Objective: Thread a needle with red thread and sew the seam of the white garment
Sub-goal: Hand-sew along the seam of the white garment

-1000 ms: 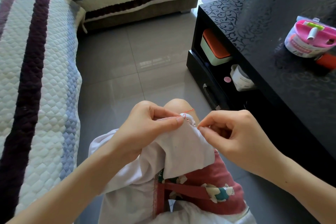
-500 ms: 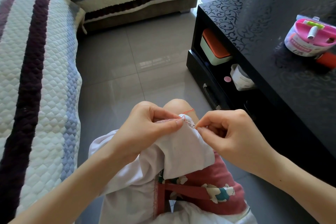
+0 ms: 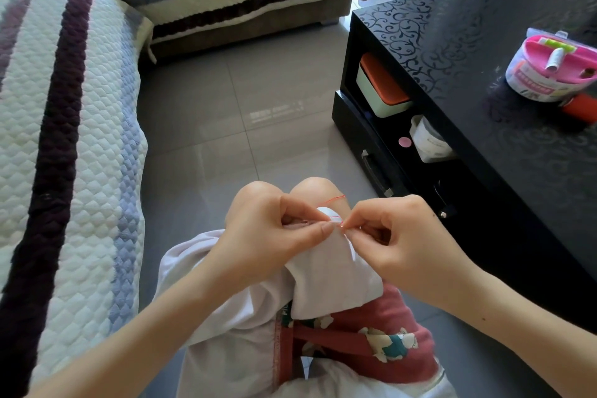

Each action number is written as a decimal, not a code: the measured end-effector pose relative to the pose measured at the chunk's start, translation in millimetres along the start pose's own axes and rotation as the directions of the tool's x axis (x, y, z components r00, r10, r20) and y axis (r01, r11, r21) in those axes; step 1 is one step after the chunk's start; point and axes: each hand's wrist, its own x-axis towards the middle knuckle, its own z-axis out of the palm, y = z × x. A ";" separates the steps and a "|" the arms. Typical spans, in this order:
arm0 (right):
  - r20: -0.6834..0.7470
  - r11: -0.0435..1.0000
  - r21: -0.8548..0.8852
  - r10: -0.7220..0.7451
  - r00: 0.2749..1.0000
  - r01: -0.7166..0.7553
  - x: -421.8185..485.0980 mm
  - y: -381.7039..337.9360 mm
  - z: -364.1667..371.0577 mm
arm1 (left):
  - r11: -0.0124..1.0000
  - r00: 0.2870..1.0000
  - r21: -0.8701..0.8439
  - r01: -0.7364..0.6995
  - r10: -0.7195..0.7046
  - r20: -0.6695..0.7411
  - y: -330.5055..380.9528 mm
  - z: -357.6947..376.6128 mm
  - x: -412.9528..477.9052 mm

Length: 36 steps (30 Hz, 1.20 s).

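Garment: the white garment [image 3: 326, 271] lies over the person's knees; its top edge is pulled up between the two hands; the rest hangs down over the lap
Red thread: a thin red thread [image 3: 336, 199] loops up from the top of the cloth, just above the fingers; a short red bit also shows on the cloth edge
Needle: too small to see well; it seems to sit at the spot where the right fingertips meet the cloth
Left grip: the left hand [image 3: 271, 236] is closed on the cloth; thumb and finger pinch the folded top edge
Right grip: the right hand [image 3: 407, 236] is closed in a tight pinch right at the cloth edge, touching it; I cannot tell if it has the needle or the thread
Floor: grey shiny tiles [image 3: 232, 113] under the knees
Sofa: a quilted cover [image 3: 64, 139] with white, blue and dark purple stripes on the left and along the back
Table: a black table [image 3: 484, 52] with a swirl pattern on the right; a pink sewing kit [image 3: 552, 69] stands on it, with an orange-red thing [image 3: 581, 107] just beside it
Shelf: a green box with an orange lid [image 3: 381, 90] and a white pot [image 3: 429, 139] sit under the table top
Writing: the kit has a label, too blurry to read
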 end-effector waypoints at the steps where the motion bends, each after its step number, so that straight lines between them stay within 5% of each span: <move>1: -0.002 0.999 0.043 0.011 1.000 -0.011 -1.0 0.0 -1.6 | 1.000 1.000 -0.023 0.011 -0.011 -0.002 -0.3 -0.5 0.0; 11: 0.091 0.945 0.292 0.126 0.988 -0.147 -4.6 1.6 -14.1 | 0.988 0.992 -0.089 0.124 -0.124 0.006 1.7 -0.5 -0.5; 20: 0.238 0.734 0.584 0.255 0.937 -0.348 1.4 3.6 -19.4 | 0.915 0.965 -0.330 0.231 -0.172 0.198 -3.0 -8.7 1.1; 31: 0.306 0.687 0.634 0.200 0.931 -0.356 0.5 4.6 -12.9 | 0.841 0.918 -0.429 0.331 -0.183 0.351 -7.5 -6.9 3.1; 36: 0.323 0.783 0.523 0.184 0.928 -0.337 3.6 7.1 -10.7 | 0.824 0.907 -0.422 0.377 -0.236 0.349 -11.8 -7.7 6.0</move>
